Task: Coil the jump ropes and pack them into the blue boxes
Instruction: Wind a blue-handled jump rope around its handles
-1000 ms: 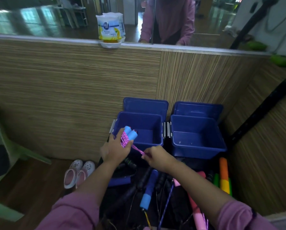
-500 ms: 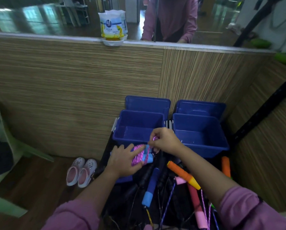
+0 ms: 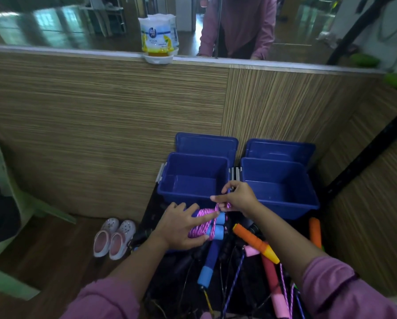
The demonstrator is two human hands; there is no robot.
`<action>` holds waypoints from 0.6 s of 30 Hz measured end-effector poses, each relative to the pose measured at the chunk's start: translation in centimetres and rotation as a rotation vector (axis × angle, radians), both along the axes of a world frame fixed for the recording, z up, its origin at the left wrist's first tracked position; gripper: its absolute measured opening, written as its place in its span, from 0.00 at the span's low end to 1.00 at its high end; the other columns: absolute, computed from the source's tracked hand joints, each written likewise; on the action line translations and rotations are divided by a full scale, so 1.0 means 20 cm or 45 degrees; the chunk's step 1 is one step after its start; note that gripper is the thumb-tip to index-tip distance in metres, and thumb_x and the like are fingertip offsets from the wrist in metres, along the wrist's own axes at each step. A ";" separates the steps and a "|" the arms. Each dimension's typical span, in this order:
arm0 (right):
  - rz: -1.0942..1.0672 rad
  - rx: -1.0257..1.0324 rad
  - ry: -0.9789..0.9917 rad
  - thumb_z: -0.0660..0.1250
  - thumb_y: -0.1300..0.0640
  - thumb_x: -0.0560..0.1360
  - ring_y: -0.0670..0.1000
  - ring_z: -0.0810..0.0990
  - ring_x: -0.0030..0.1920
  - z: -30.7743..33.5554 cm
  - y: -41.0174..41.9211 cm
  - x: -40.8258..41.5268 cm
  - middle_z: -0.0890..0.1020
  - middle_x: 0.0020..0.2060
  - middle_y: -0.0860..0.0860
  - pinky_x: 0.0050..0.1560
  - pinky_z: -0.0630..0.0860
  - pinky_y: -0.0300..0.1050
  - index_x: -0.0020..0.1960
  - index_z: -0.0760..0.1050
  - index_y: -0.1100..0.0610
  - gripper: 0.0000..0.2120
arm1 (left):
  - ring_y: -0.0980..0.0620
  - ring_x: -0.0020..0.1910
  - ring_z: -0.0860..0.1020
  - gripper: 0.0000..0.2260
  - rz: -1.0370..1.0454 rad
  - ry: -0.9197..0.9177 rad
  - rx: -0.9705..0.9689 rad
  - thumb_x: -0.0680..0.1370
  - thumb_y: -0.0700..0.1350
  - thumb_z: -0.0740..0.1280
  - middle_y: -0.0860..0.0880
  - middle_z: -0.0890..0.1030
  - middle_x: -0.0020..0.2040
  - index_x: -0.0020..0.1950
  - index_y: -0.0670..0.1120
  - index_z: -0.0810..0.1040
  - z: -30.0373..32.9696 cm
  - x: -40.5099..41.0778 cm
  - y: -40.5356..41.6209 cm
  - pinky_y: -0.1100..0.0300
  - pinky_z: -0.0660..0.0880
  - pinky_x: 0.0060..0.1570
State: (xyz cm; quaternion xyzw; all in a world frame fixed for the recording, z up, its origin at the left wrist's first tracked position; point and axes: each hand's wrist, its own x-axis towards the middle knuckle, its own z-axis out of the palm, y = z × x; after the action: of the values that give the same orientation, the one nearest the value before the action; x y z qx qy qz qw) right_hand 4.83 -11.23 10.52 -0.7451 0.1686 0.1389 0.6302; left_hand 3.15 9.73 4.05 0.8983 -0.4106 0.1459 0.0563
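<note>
Far left on the floor — a pair of pink clogs (image 3: 114, 238) beside the dark heap. My left hand (image 3: 181, 229) curls round the coiled pink jump rope (image 3: 203, 223), thumb under, fingers over. The bundle sits just in front of the left blue box (image 3: 194, 178), its long axis running left to right, both light-blue handle ends (image 3: 220, 226) pointing right. My right hand (image 3: 237, 198) pinches the rope's loose end just above the handles, near the gap between the boxes. Right blue box (image 3: 278, 185) stands open. Below — an orange handle (image 3: 255, 242) lies slanting down to the right.
</note>
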 end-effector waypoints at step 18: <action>0.066 -0.313 -0.021 0.76 0.58 0.69 0.43 0.76 0.31 -0.14 -0.08 0.02 0.80 0.26 0.46 0.33 0.72 0.34 0.38 0.83 0.58 0.04 | 0.52 0.34 0.73 0.31 0.193 0.055 -0.032 0.72 0.75 0.52 0.51 0.75 0.42 0.74 0.68 0.54 -0.02 0.01 -0.06 0.56 0.70 0.32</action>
State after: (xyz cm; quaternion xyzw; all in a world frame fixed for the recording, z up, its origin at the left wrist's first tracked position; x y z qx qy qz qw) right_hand 5.25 -12.78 7.73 -0.8219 0.1597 0.1272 0.5317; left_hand 3.38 8.62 3.72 0.9289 -0.3384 0.1355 0.0652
